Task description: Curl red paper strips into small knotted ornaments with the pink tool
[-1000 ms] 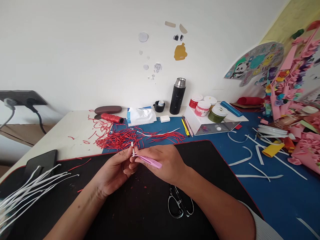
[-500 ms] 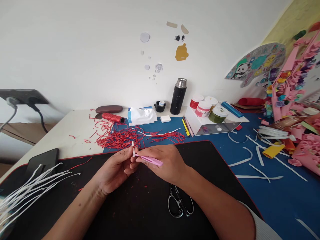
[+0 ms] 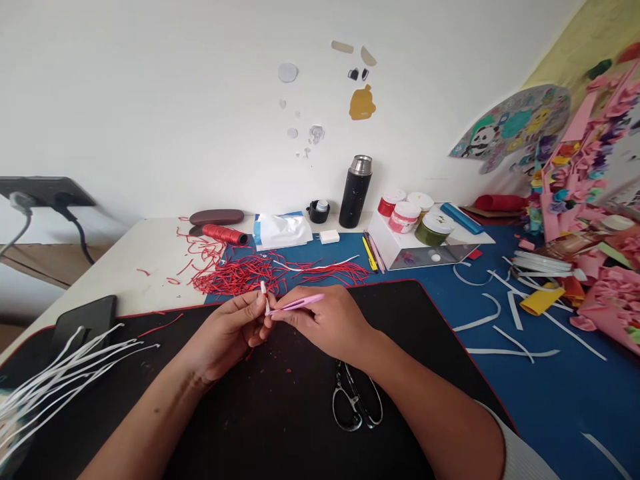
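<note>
White material forms the small workpiece [image 3: 267, 305], which stands nearly upright between your two hands, its tip projecting above your left fingertips. A trace of red shows just below that tip; whether it belongs to the workpiece or lies behind it cannot be told.

For good control, brace the workpiece at its lower part, keep the pinch light enough not to crush it, and apply the pink tool [image 3: 303, 302] square to its side. Letting your fingertips support one another should limit wobble; excess pressure could bend so slender a part.

Your left hand [image 3: 233, 327] is closed at thumb and forefinger on the workpiece, with the remaining fingers curled loosely beneath. Your right hand [image 3: 335, 323] is closed around the pink tool, apparently tweezers, its tip at the workpiece. Whether the tool's points grip or merely touch is too small to tell.

Below your hands lies the black mat [image 3: 280, 427]. On it, just beside your right forearm, rest the scissors [image 3: 356, 402]. Left of your left forearm, white strips [image 3: 75, 373] fan partly over a dark flat device [image 3: 85, 323]. Directly beyond your hands is a heap of red cord [image 3: 237, 277], with a red spool [image 3: 223, 234] behind it.
</note>
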### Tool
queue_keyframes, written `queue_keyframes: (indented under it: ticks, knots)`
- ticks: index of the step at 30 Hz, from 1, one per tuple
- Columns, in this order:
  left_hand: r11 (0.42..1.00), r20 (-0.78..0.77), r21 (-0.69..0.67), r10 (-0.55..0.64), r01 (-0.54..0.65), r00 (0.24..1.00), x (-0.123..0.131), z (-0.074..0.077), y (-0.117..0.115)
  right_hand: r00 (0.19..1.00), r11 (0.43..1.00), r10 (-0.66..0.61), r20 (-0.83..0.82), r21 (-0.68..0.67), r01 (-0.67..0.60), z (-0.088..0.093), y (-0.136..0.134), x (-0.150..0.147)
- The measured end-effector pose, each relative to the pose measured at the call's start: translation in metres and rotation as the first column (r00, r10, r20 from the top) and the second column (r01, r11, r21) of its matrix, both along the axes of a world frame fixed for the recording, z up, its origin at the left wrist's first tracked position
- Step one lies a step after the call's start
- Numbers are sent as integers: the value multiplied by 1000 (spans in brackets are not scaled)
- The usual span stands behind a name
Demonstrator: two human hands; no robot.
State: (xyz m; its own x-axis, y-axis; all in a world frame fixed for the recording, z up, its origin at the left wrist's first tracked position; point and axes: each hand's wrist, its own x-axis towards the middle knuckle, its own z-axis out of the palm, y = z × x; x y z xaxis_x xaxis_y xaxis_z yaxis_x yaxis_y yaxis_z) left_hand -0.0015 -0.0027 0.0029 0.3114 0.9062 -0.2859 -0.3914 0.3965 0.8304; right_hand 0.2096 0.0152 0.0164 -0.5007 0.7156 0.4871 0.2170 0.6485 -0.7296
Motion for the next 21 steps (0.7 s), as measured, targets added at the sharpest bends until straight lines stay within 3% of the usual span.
queue_keyframes:
  ticks: [5,10,16,21]
  knots:
    - [998,-66,39,-52,54,996,-1,3,-1,999,956,13,33,-294,-3,7,1,1]
    - [996,-101,6,-86,87,991,-3,4,-3,997,779,76,26,-626,-43,7,4,3]
    - [990,-155,-42,-137,132,978,-6,8,-4,989,584,122,-85,-800,-141,4,10,4]
    - [980,-244,-30,-200,199,949,-11,13,-5,984,540,151,-90,-827,-158,3,11,5]
